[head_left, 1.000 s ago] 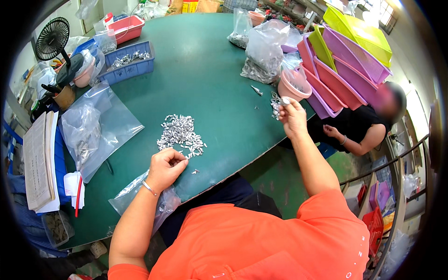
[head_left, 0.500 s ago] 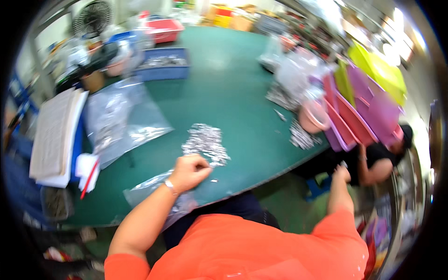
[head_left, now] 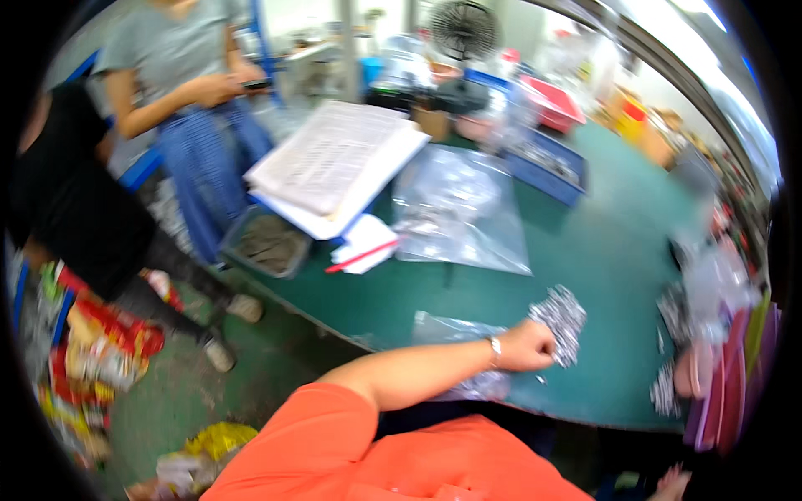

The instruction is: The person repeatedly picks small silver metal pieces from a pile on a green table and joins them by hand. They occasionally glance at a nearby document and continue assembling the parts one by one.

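Note:
My left hand (head_left: 526, 346) is closed at the near edge of a pile of small silvery metal pieces (head_left: 568, 314) on the green table (head_left: 614, 250). Whether anything is between its fingers is hidden. One loose piece (head_left: 541, 380) lies just below the hand. Beneath my left forearm lies a clear plastic bag (head_left: 436, 329), partly covered by it. At the lower right edge, beyond the table, my right hand (head_left: 671, 484) shows only in part. Its fingers are blurred, and I cannot make out anything in them.
A larger clear bag (head_left: 468, 200), stacked papers (head_left: 334, 159), a red pen (head_left: 363, 256) and a blue bin (head_left: 543, 171) occupy the table's left and far parts. Colourful plastic basins (head_left: 735, 376) stand at right. Two people stand at left, one in a grey shirt (head_left: 180, 50).
The view has swung left, bringing two people and floor bags into sight. My left hand stays closed by the pile. My right hand has shifted to the lower right edge of the picture.

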The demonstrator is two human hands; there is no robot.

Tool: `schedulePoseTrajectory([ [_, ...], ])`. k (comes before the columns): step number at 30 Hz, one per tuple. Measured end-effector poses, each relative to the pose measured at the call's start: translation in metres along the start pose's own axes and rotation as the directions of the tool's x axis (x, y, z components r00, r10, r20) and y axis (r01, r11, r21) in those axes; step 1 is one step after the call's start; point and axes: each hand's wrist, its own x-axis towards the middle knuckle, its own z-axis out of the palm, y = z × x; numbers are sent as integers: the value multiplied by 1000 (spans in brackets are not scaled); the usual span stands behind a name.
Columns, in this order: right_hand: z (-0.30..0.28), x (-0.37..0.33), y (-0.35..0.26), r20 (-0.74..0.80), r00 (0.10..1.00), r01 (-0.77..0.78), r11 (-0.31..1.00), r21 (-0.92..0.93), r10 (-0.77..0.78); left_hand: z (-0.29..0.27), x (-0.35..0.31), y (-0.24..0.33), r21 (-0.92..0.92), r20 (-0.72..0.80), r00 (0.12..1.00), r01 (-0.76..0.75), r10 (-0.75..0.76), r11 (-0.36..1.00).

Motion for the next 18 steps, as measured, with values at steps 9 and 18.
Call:
schedulePoseTrajectory([
  [9, -5, 56, 34, -169, 984, 18, 975, -221, -56, -15, -4, 8, 12, -26, 982, 188, -188, 982],
  [18, -37, -30, -38, -79, 978, -206, 946, -248, 192, -18, -9, 12, -77, -2, 969, 246, -247, 966],
])
